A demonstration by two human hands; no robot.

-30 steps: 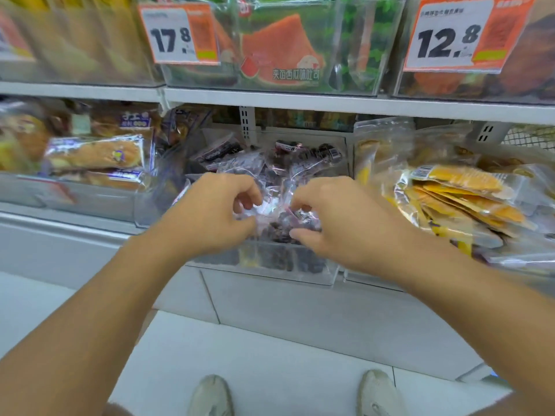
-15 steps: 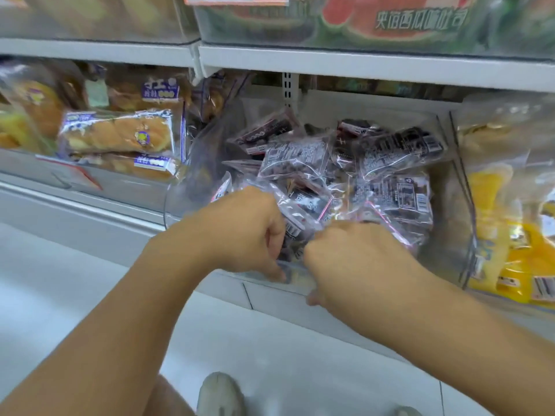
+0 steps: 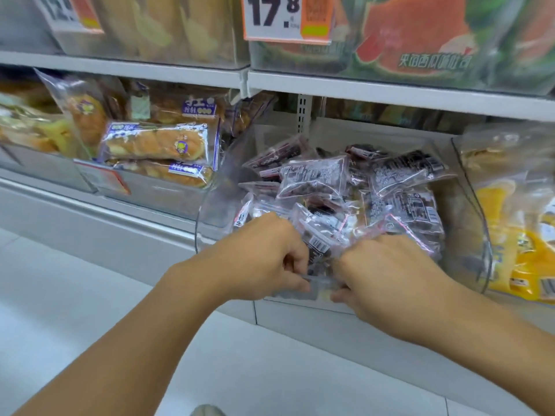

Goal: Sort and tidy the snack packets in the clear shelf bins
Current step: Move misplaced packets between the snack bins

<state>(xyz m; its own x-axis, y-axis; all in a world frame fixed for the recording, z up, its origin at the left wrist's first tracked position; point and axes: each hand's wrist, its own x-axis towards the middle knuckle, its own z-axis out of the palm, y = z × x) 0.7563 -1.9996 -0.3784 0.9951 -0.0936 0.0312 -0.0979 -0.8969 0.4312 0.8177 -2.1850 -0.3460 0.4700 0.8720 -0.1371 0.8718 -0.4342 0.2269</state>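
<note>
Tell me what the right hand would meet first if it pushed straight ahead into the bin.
Probably the dark snack packets heaped just beyond the right hand, which already grips a front packet. Past them comes the clear bin back wall, though depth is hard to judge.

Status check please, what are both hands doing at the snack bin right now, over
Left hand and right hand both pinching a dark snack packet at the clear bin front lip. Loose packets heaped behind. Nothing blocking.

Snack packets (image 3: 312, 178) fill the middle bin (image 3: 210, 205), bread packets (image 3: 156, 144) left.
</note>
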